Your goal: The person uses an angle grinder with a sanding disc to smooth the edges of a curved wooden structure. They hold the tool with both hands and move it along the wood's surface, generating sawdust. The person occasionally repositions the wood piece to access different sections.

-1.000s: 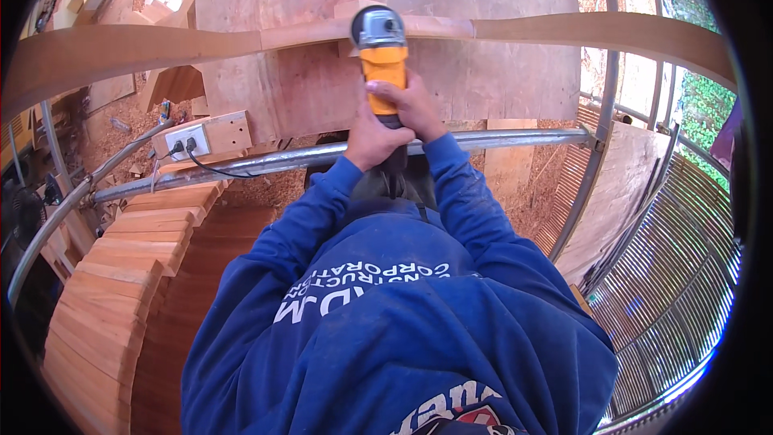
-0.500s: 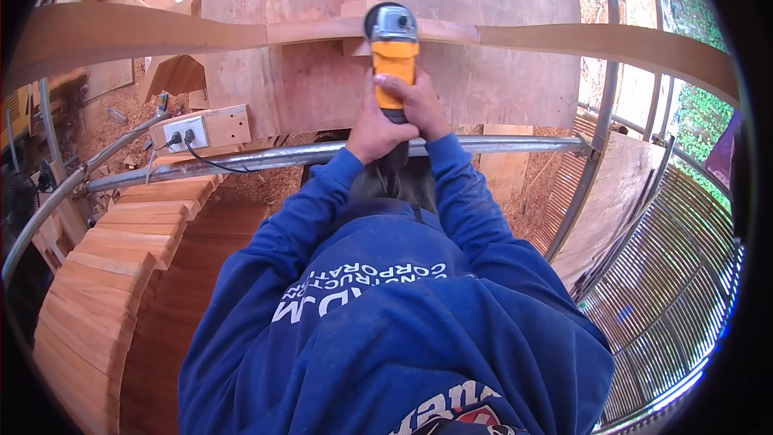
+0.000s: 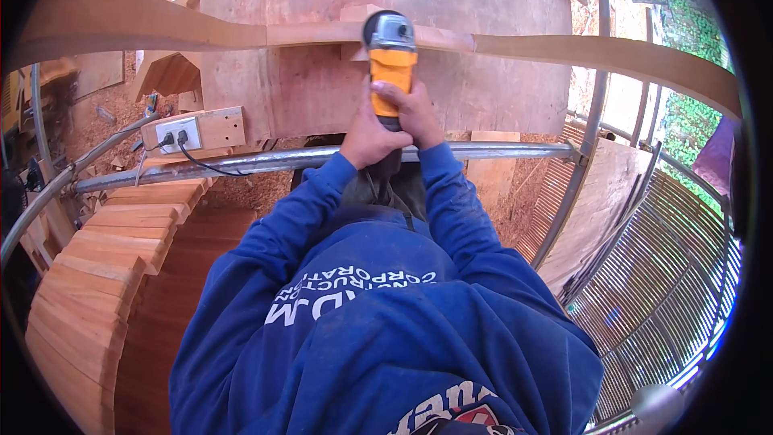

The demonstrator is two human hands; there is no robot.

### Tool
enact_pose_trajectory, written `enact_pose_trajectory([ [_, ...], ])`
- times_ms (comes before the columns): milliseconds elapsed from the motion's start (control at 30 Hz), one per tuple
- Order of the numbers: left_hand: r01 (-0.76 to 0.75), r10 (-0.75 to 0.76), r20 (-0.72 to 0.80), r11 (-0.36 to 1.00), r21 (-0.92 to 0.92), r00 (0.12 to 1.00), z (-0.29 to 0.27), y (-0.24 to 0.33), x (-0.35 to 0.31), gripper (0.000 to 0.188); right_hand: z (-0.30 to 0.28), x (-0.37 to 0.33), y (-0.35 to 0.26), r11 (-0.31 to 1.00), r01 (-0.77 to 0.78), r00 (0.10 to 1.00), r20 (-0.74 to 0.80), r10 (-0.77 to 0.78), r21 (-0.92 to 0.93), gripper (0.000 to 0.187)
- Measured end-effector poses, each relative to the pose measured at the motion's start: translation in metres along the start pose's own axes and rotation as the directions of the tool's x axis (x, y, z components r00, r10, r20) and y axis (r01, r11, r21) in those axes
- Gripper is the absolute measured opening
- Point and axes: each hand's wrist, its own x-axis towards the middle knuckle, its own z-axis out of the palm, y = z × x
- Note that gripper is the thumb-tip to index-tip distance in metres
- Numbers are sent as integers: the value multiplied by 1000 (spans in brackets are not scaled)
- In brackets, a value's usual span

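Note:
A yellow and black angle grinder (image 3: pixel 392 68) with a grey metal head is gripped by both my hands. Its dark round disc (image 3: pixel 377 30) rests at or just over the long curved wooden piece (image 3: pixel 314 34), which stretches across the whole view. My left hand (image 3: pixel 372 135) wraps the rear of the grinder's body. My right hand (image 3: pixel 414 111) closes round it a little farther forward, its thumb or finger over the yellow housing. Under the curved piece, a small wood block (image 3: pixel 352 51) shows beside the disc. The exact contact of disc and wood is hidden by the grinder's head.
Beneath lies a reddish plywood sheet (image 3: pixel 306 101). A metal pipe (image 3: pixel 298 163) runs between it and my body. At left, a white power outlet (image 3: pixel 177 135) on a board has black plugs and a cord. Stacked wood slats (image 3: pixel 97 290) stand lower left; slatted bamboo (image 3: pixel 652 274) is at right.
The grinder sits slightly lower and a little left in view, with both hands still on it. The surroundings have shifted slightly as my view turned.

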Motion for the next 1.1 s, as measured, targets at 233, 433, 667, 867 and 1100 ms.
enact_pose_trajectory([
  [233,-31,31,52,1000,-2,998,45,-12,9,98,-45,-17,-15,1000,2,996,-89,-4,-24,43],
  [433,11,-13,-93,1000,-18,996,-4,6,-6,74,15,5,-12,1000,-1,992,123,-3,31,51],
  [667,77,-86,-79,992,-100,993,3,-1,-11,77,6,5,-1,999,24,993,121,-19,-36,52],
  [867,15,3,109,987,-161,994,84,-11,14,87,-85,-22,-15,997,-39,995,-90,33,-62,47],
  [1100,27,-13,124,993,-116,992,112,-2,31,94,-106,-28,-53,993,66,991,-110,-77,-100,49],
])
